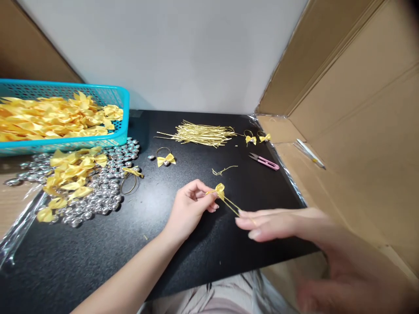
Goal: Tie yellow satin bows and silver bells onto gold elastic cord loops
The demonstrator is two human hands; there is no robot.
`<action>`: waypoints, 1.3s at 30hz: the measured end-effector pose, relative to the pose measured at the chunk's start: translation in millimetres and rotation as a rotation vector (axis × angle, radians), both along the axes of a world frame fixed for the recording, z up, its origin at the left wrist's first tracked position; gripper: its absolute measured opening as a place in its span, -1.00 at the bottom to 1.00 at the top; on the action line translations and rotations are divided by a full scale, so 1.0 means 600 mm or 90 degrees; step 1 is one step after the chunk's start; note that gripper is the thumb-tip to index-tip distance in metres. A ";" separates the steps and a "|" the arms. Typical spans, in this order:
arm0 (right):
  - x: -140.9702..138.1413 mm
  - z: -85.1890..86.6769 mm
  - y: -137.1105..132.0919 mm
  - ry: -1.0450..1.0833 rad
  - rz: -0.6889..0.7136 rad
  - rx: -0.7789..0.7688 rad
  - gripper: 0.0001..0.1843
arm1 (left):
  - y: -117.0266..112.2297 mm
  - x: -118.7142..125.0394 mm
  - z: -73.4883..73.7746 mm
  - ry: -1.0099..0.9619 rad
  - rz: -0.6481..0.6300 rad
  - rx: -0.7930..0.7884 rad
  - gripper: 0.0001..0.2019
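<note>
My left hand pinches a small yellow ribbon bow between thumb and fingertips, above the black tabletop. Two strands of thin gold cord run taut from the bow to my right hand. That hand's fingers are stretched out, with the cord caught at them; just how it is gripped is partly hidden, and the hand is slightly blurred. Beyond my hands lies a loose scrap of gold cord. Further back is a bundle of cut gold cords.
At left, a blue basket holds many yellow bows. Silver beads and loose bows lie before it. Bow-trimmed rings sit on the table. Pink thread snips lie right, near a white cutter on cardboard.
</note>
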State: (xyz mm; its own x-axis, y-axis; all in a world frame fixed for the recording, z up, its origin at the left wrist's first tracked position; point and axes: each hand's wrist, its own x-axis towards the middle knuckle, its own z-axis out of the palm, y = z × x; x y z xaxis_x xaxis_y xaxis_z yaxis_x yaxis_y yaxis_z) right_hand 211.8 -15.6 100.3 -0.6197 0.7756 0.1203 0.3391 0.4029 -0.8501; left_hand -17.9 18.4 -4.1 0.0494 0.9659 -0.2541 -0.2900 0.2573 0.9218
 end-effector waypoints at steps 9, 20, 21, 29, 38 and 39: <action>-0.034 -0.077 0.154 0.040 -0.144 0.006 -0.89 | -0.006 0.002 0.005 -0.064 -0.089 -0.018 -0.70; -0.074 -0.107 0.167 0.002 0.211 0.275 -0.88 | -0.009 -0.010 0.014 -0.092 -0.200 -0.011 -0.65; -0.075 -0.107 0.167 -0.003 0.222 0.270 -0.86 | -0.009 -0.011 0.014 -0.091 -0.205 -0.010 -0.65; -0.080 -0.117 0.165 -0.041 0.245 0.302 -0.81 | -0.007 -0.012 0.009 -0.116 -0.224 -0.021 -0.66; -0.082 -0.152 0.174 0.046 0.156 0.404 -0.83 | -0.004 -0.014 -0.002 -0.134 -0.194 -0.032 -0.67; -0.084 -0.154 0.174 0.054 0.150 0.400 -0.83 | -0.004 -0.014 -0.002 -0.134 -0.191 -0.035 -0.66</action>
